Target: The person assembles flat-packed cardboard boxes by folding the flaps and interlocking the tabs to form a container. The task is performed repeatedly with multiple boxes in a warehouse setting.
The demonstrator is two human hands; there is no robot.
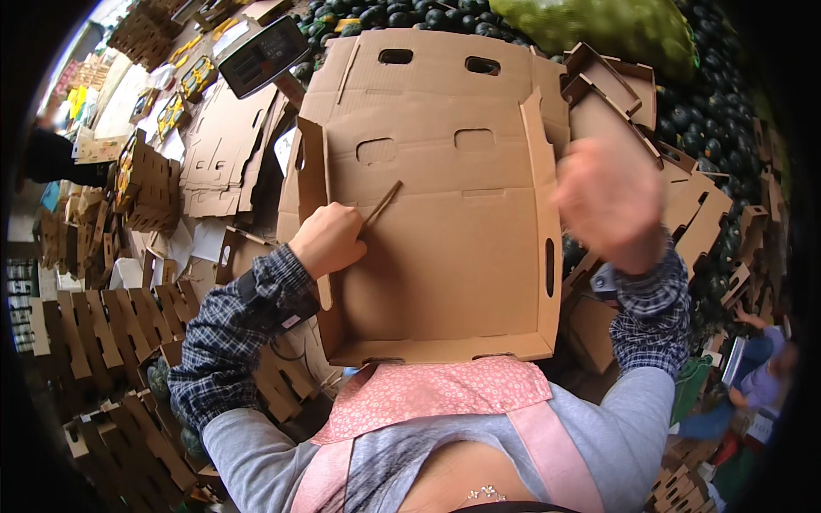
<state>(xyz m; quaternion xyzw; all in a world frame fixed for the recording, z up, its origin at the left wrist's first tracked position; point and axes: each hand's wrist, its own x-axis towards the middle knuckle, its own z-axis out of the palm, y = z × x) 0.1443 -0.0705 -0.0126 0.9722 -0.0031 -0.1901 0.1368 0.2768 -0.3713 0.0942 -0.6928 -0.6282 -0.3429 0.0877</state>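
Observation:
A brown cardboard box [453, 256] lies partly folded in front of me. Its near wall and both side walls stand up, while its far panel [428, 94] with two oval hand holes stays flat. Closed in a fist, my left hand [329, 241] is over the left side wall. A thin brown strip [382, 205], seemingly cardboard, sticks out from its fingers above the box floor; the gripped end is hidden. Motion smears my right hand [611, 201], raised just outside the right wall, so its fingers cannot be made out.
Dark green round produce [410, 15] is heaped beyond the box and along the right. Part-folded cartons [607, 81] lie at the far right. A scale display [263, 56] rises at the far left near flat cardboard [224, 158]. Stacked boxes [111, 333] fill the left; another person [761, 368] is at right.

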